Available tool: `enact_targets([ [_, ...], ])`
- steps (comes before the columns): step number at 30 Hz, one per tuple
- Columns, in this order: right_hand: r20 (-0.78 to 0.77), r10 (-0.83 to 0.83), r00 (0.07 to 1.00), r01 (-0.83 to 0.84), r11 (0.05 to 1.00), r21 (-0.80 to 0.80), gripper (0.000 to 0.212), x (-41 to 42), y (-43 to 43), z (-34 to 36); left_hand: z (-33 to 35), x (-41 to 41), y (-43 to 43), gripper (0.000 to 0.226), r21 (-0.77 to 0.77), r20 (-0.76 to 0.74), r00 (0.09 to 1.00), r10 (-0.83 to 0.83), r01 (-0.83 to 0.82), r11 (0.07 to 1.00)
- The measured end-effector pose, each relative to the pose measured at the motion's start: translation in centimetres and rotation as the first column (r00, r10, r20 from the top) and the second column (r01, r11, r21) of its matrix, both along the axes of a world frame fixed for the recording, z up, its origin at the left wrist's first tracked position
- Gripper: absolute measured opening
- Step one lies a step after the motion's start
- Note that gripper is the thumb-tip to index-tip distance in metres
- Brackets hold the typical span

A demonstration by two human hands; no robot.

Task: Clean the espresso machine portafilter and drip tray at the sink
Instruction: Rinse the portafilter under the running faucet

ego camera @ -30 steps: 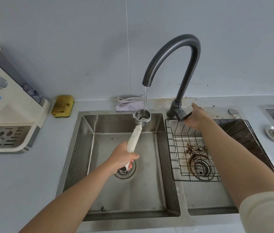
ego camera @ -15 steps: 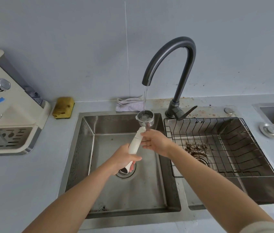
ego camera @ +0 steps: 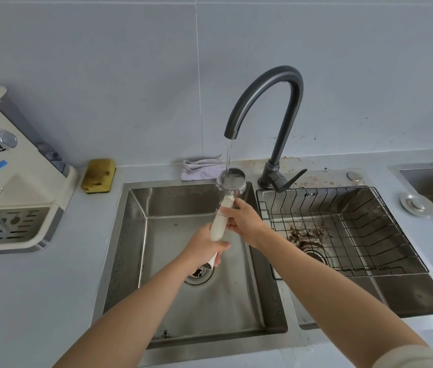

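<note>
left hand [ego camera: 204, 248], right hand [ego camera: 244, 221] gripping portafilter [ego camera: 219, 221]

Soft even daylight, faint shadows, mild glare on sink [ego camera: 135, 235] steel, wide-angle bowing at edges, pic sharp

It was a kitchen. A double-bowl stainless sink [ego camera: 249, 325] was sunk into a pale grey worktop [ego camera: 24, 301] against a tiled wall, with a dark gooseneck tap [ego camera: 287, 107] running at its back edge. A cream espresso machine [ego camera: 16, 192] stood at the worktop's left edge, a yellow sponge [ego camera: 99, 175] beside it.
</note>
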State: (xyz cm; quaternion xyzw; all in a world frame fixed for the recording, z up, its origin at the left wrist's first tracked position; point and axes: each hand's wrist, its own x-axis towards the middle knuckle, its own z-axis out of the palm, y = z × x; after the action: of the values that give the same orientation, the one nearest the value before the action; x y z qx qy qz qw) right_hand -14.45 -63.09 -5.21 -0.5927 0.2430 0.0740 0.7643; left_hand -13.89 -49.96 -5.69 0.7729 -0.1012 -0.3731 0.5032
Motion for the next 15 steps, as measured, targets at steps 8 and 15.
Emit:
enact_targets([
  [8,-0.015,-0.056,0.998,0.056,0.997,0.051,0.026,1.0,1.3,0.2,-0.6,1.3,0.2,0.047,0.188,0.176,0.984,0.019,-0.052,0.981],
  [15,-0.063,-0.044,0.997,0.046,0.999,0.027,0.031,2.1,2.6,0.0,-0.2,2.2,1.2,0.041,0.322,0.256,0.966,-0.048,-0.038,0.946],
])
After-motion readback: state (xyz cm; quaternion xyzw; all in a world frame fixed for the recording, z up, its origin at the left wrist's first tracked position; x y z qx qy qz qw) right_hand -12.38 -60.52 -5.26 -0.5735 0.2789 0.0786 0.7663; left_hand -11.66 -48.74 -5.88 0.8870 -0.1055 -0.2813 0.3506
